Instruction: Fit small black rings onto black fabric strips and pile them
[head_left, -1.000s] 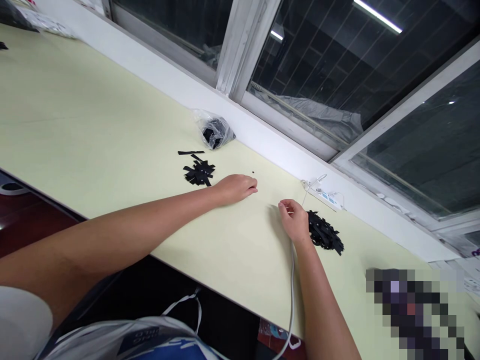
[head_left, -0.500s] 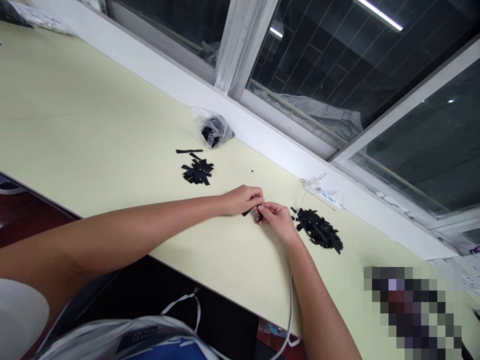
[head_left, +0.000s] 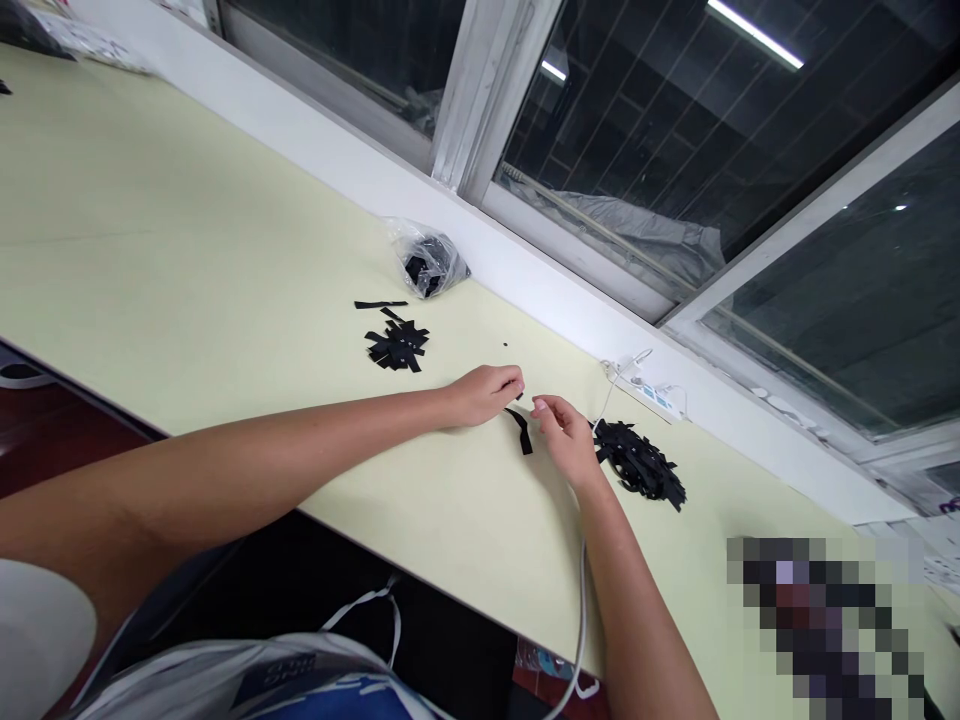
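My left hand (head_left: 487, 394) is closed over the pale table, thumb and fingers pinched together. From just below its fingertips a short black fabric strip (head_left: 523, 432) hangs in a bend, its upper end by the fingers. A small dark bit also shows at the fingertips. Slightly to the right, my right hand (head_left: 568, 437) is apart from the strip, its thumb and forefinger pressed together; whatever they pinch is too small to make out. Beside the right wrist lies a large heap of black strips (head_left: 641, 462). Farther left sits a smaller pile of strips (head_left: 397, 346).
A clear plastic bag (head_left: 427, 263) with black pieces stands near the wall ledge. A power strip (head_left: 651, 392) with a white cable (head_left: 581, 610) lies behind the heap; the cable runs under my right forearm. The table's front edge (head_left: 420, 574) is close to my body.
My right hand has let go of the black strip and moved a little right, away from my left hand. The strip now hangs visibly between them.
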